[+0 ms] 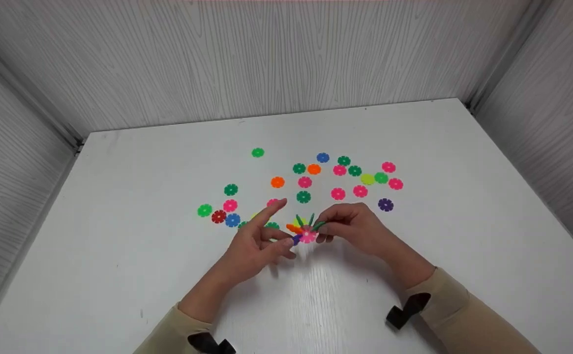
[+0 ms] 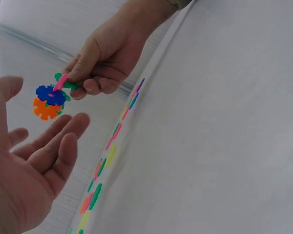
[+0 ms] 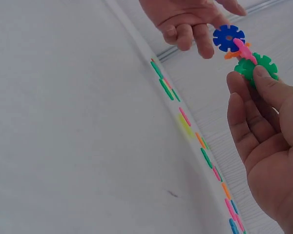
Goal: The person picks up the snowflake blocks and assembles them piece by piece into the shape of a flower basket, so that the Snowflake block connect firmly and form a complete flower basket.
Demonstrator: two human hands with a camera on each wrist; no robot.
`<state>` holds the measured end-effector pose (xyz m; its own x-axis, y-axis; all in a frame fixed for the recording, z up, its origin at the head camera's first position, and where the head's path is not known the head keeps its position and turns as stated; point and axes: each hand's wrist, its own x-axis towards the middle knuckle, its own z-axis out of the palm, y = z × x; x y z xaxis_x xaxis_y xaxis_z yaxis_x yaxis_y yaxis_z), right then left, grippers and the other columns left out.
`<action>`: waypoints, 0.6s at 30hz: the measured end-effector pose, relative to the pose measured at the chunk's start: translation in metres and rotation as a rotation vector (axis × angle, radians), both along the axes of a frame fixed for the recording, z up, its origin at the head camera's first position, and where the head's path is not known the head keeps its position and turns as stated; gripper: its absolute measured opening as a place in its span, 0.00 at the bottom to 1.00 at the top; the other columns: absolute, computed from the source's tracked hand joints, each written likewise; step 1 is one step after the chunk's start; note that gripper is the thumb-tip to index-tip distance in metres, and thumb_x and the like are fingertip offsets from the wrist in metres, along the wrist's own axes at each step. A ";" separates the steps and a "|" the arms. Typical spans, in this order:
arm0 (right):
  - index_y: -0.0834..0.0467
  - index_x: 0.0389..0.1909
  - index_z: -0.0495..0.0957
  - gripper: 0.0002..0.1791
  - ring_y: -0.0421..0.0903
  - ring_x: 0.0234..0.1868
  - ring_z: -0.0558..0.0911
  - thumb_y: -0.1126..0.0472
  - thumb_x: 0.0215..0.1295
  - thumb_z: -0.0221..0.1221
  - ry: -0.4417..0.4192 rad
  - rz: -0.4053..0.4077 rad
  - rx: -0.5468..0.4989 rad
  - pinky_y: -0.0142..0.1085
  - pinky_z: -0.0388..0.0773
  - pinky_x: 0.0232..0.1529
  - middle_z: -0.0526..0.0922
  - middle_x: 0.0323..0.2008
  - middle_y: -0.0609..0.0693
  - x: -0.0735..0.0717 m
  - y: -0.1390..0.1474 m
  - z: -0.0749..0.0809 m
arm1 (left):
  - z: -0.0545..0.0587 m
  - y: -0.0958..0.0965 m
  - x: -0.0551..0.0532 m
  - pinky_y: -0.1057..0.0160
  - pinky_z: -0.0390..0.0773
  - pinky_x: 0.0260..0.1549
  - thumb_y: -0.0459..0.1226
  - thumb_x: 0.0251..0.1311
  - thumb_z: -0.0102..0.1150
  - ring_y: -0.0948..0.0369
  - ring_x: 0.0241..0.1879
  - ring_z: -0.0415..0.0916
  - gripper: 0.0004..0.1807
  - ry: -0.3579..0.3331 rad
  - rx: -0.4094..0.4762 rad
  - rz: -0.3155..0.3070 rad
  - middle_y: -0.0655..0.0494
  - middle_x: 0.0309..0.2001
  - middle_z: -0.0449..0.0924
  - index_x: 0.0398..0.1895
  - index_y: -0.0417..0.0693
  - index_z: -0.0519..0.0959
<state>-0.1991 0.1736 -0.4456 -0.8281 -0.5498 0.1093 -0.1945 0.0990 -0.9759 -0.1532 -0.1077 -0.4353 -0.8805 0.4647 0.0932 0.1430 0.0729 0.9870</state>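
Between the hands is a small cluster of notched plastic snowflake discs, built around a pink disc (image 1: pixel 307 236). Slotted into it are a blue disc (image 2: pixel 50 94), an orange disc (image 2: pixel 47 110) and green discs. My right hand (image 1: pixel 357 227) pinches a green disc (image 3: pixel 266 65) at the cluster's right side between thumb and fingers. Close by on the left, my left hand (image 1: pixel 253 248) has its fingers loosely extended and spread beside the blue disc. In the left wrist view its fingers grip nothing; whether a fingertip touches the blue disc I cannot tell.
Loose snowflake discs lie flat across the white table (image 1: pixel 119 221) beyond the hands, among them a light green disc (image 1: pixel 257 152), a purple disc (image 1: pixel 385 205) and a dark red disc (image 1: pixel 219 216). Grey wood-grain panels (image 1: pixel 276 59) stand behind and at both sides.
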 end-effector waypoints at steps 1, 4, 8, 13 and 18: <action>0.56 0.50 0.89 0.09 0.57 0.42 0.90 0.62 0.73 0.67 -0.002 0.016 0.006 0.44 0.88 0.48 0.91 0.43 0.56 0.000 0.000 0.000 | 0.000 -0.001 -0.001 0.53 0.87 0.50 0.38 0.70 0.69 0.49 0.43 0.91 0.43 -0.027 -0.005 -0.050 0.44 0.51 0.88 0.84 0.61 0.59; 0.54 0.52 0.89 0.10 0.57 0.42 0.90 0.62 0.74 0.66 0.003 0.041 0.024 0.44 0.88 0.49 0.91 0.42 0.55 0.001 -0.001 0.001 | -0.001 -0.001 -0.002 0.52 0.87 0.50 0.37 0.71 0.68 0.48 0.45 0.90 0.41 -0.074 -0.017 -0.142 0.46 0.54 0.88 0.83 0.61 0.62; 0.54 0.56 0.88 0.13 0.54 0.45 0.90 0.60 0.74 0.67 0.022 0.021 0.054 0.43 0.88 0.50 0.91 0.46 0.51 0.002 -0.002 0.003 | -0.002 0.000 -0.001 0.51 0.88 0.48 0.38 0.70 0.70 0.50 0.45 0.90 0.35 -0.075 -0.025 -0.114 0.51 0.53 0.89 0.78 0.57 0.70; 0.57 0.60 0.85 0.19 0.49 0.54 0.87 0.59 0.71 0.70 0.083 -0.135 0.128 0.39 0.86 0.52 0.89 0.52 0.47 -0.002 0.000 0.006 | -0.003 0.001 -0.001 0.49 0.88 0.48 0.40 0.68 0.72 0.51 0.45 0.90 0.35 -0.068 -0.023 -0.016 0.55 0.53 0.89 0.77 0.55 0.71; 0.52 0.59 0.86 0.18 0.45 0.54 0.84 0.57 0.71 0.71 0.158 -0.298 0.315 0.39 0.83 0.55 0.87 0.53 0.45 -0.013 0.004 -0.002 | -0.006 0.001 -0.003 0.52 0.88 0.46 0.44 0.67 0.74 0.53 0.44 0.91 0.35 -0.060 -0.037 0.106 0.51 0.51 0.90 0.75 0.56 0.72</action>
